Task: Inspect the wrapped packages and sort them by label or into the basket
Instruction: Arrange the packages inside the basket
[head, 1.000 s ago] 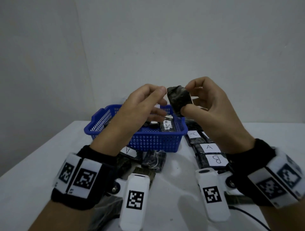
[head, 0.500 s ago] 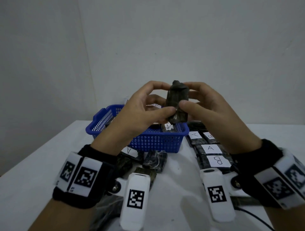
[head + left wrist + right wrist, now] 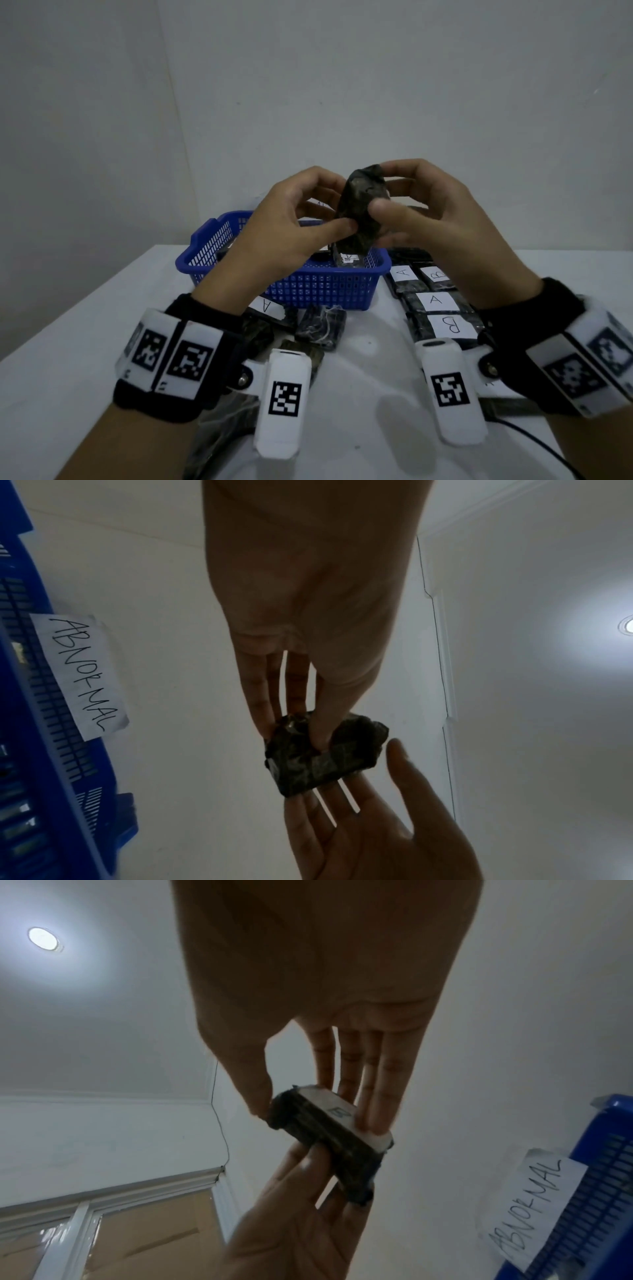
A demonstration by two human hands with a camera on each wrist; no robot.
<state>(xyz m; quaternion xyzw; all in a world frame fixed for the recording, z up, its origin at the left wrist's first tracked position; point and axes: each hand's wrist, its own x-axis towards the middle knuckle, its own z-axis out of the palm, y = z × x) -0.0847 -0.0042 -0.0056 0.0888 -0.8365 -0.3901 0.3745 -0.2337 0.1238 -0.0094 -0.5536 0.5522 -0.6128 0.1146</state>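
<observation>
Since half a second ago the small dark wrapped package [image 3: 360, 209] has tilted, its top now leaning right at frame centre. The left hand [image 3: 291, 222] pinches its lower left side with thumb and fingers; the right hand [image 3: 431, 219] pinches its right side. The blue plastic mesh basket [image 3: 329, 291] sits below, on the white table [image 3: 85, 342], with labelled packages [image 3: 435, 301] at lower right.

Dim pictures, ceiling lamp [image 3: 42, 938] glaring, edges warped, slight blur
</observation>
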